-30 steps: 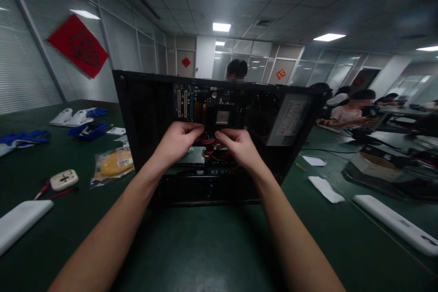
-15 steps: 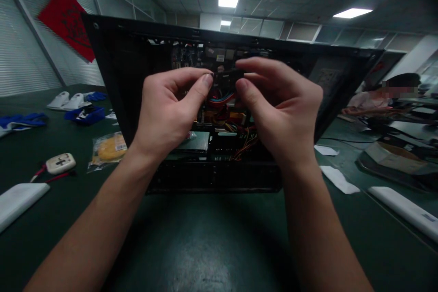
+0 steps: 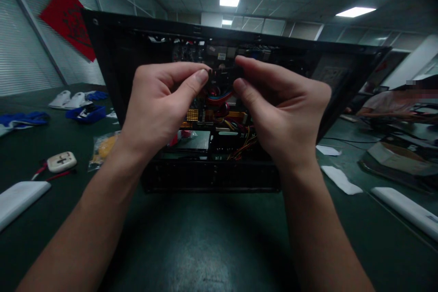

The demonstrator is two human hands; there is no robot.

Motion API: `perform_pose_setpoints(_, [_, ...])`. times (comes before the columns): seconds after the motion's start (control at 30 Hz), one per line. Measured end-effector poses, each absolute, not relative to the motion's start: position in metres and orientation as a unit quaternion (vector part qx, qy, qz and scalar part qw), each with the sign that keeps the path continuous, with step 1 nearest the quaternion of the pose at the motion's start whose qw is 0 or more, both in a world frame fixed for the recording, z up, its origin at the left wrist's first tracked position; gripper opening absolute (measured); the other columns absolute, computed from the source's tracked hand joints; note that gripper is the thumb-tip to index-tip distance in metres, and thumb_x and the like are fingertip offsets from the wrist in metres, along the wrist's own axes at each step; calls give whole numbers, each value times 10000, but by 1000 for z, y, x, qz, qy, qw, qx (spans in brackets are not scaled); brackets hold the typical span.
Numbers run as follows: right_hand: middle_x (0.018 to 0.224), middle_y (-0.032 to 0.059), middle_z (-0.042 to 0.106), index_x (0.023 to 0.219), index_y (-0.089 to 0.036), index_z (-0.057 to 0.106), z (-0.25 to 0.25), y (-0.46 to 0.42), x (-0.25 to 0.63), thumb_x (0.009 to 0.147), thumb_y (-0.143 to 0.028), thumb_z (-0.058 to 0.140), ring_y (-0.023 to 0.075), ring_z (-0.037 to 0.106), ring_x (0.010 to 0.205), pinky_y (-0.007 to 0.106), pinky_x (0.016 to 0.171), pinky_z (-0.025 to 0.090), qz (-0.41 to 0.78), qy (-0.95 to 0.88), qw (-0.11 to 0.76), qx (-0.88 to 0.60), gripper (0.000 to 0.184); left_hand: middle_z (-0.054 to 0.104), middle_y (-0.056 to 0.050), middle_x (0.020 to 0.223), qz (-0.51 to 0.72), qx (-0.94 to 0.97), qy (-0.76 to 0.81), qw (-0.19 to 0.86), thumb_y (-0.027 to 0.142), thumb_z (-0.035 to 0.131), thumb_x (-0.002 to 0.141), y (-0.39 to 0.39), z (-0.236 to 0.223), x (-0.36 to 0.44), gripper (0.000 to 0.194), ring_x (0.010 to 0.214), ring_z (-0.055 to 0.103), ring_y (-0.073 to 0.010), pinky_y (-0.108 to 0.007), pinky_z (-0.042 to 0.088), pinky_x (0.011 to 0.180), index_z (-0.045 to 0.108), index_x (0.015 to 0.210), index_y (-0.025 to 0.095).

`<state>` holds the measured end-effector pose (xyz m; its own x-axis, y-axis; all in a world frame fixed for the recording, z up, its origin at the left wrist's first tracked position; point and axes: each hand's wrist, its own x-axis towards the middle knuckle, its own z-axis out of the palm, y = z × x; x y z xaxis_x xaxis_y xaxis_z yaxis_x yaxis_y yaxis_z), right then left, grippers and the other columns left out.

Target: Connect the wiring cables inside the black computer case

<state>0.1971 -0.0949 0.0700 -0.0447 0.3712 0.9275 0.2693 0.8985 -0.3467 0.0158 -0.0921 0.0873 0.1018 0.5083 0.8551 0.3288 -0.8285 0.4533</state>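
Observation:
A black computer case (image 3: 214, 178) stands in front of me with its open side facing me. Both of my hands reach to its upper middle. My left hand (image 3: 157, 100) is closed in a pinch, thumb against index finger, on something small and dark that I cannot make out. Beside it, my right hand (image 3: 284, 105) has thumb and index finger apart, with a dark part near the tips; contact is unclear. Below the fingertips runs a bundle of red and blue cables (image 3: 221, 99). Yellow and black wires (image 3: 244, 148) hang lower. A circuit board (image 3: 212, 52) shows behind, in shadow.
On the green table (image 3: 205, 237) at left lie a blue tray (image 3: 85, 114), blue gloves (image 3: 23, 120), a bagged yellow item (image 3: 104, 148) and a cream-coloured device (image 3: 61, 162). White paper (image 3: 342, 180) and a cardboard box (image 3: 400, 159) are at right. Another person (image 3: 386, 102) sits beyond.
My left hand has shifted a little to the left, widening the gap between my hands. My right hand stays close to the same spot. The person at right has leaned slightly.

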Motion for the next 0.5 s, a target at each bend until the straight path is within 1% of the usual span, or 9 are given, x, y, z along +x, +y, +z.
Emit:
perform_pose_setpoints(0.1, [1177,11,725,1177,-262,726,68,-93,197,947,-421,618,270,604,1248,433,1088,489,23,-723,654,-221,300,779,31,931,586,747,299,91,299,637,925,-92,85,14,206,891,729,-163,-228,595,765,790,999,183])
perform_pose_setpoints(0.2, [1170,12,726,1172,-262,721,66,-87,198,941,-431,625,263,616,1231,425,1080,499,27,-721,656,-222,302,767,46,877,584,737,316,129,354,652,907,-91,82,16,212,939,731,-196,-248,612,779,794,938,200])
perform_pose_setpoints(0.27, [1165,16,727,1178,-271,708,66,-83,199,928,-443,642,250,635,1204,395,1059,519,38,-716,662,-219,310,767,42,890,588,729,315,155,372,683,880,-90,80,20,209,985,724,-216,-261,619,798,788,940,201])
perform_pose_setpoints(0.37, [1155,16,726,1193,-293,678,67,-80,201,912,-454,663,225,661,1159,336,1005,550,57,-713,667,-208,325,773,37,965,589,723,305,196,348,736,834,-90,78,28,190,1038,713,-235,-277,619,833,785,951,207])
perform_pose_setpoints(0.5, [1088,15,734,1103,-244,689,71,-86,203,896,-366,706,191,696,1063,313,975,561,49,-715,670,-194,241,773,55,981,606,701,312,211,332,752,813,-92,79,34,170,1068,705,-246,-303,620,841,785,941,226])
